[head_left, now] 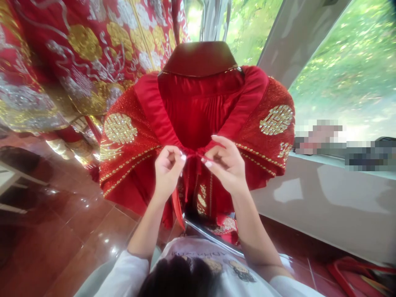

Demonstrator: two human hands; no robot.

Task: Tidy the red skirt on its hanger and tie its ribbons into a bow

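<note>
A red garment [123, 159] with a smooth red band, gold round emblems and beaded gold trim hangs spread open in front of me. Its pleated inside shows in the middle. At the front of the band, a thin red cord [195, 154] forms a small knot or loop. My left hand [169, 167] is closed in a pinch on the cord, left of the knot. To the right, my right hand [227, 165] pinches the cord too, its index finger raised against the band. Loose cord ends hang below, beside an orange-red ribbon [177, 208].
Behind the opening rises a dark red panel [201, 60]. Another red garment [83, 45] with gold and silver embroidery hangs at upper left. A window sill [324, 161] with blurred items runs along the right. A curved metal bar [210, 237] lies below my hands, above the tiled floor [77, 231].
</note>
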